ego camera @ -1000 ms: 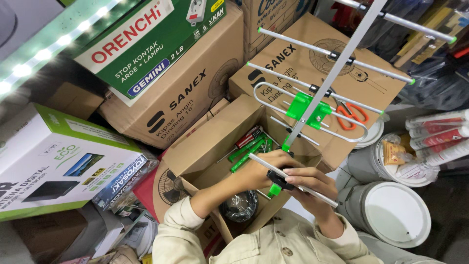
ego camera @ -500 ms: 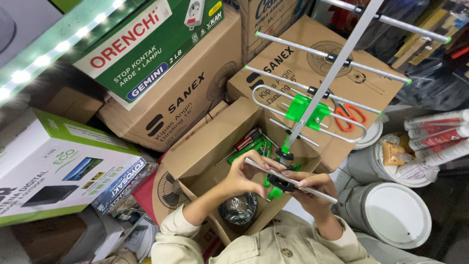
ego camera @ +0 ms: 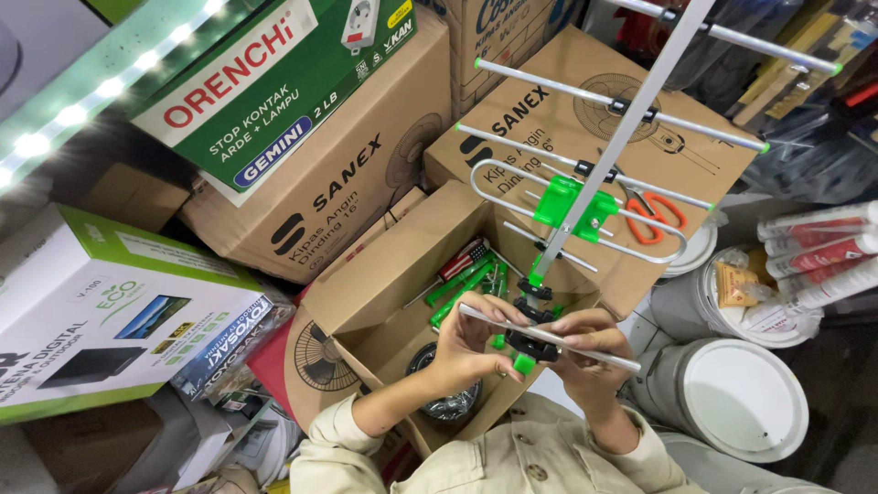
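The fingers (ego camera: pixel 476 316) of the left hand (ego camera: pixel 466 343) are curled together around a thin metal rod (ego camera: pixel 549 337), pinching its left part from above and below. The fingers (ego camera: pixel 585 322) of the right hand (ego camera: pixel 585 352) are likewise closed on the same rod further right, thumb under and the rest over it. Both hands grip it just beside the black clamp (ego camera: pixel 533 343) at the lower end of the antenna (ego camera: pixel 604 174), with a small green cap (ego camera: pixel 523 363) showing right below the clamp, between the hands.

The antenna's long grey boom rises from the hands up and to the right. Across it sit several rods with green tips, a bent loop of metal and a green plastic bracket (ego camera: pixel 576 203).

The hands hover over an open cardboard box (ego camera: pixel 384 274) that holds green parts (ego camera: pixel 466 282) and a coil of dark cable (ego camera: pixel 448 402). Closed cartons (ego camera: pixel 338 183) are stacked behind it. Orange-handled scissors (ego camera: pixel 654 215) lie on the carton to the right, under the antenna. White buckets (ego camera: pixel 741 398) stand at the right, one of them holding tubes (ego camera: pixel 814 252).
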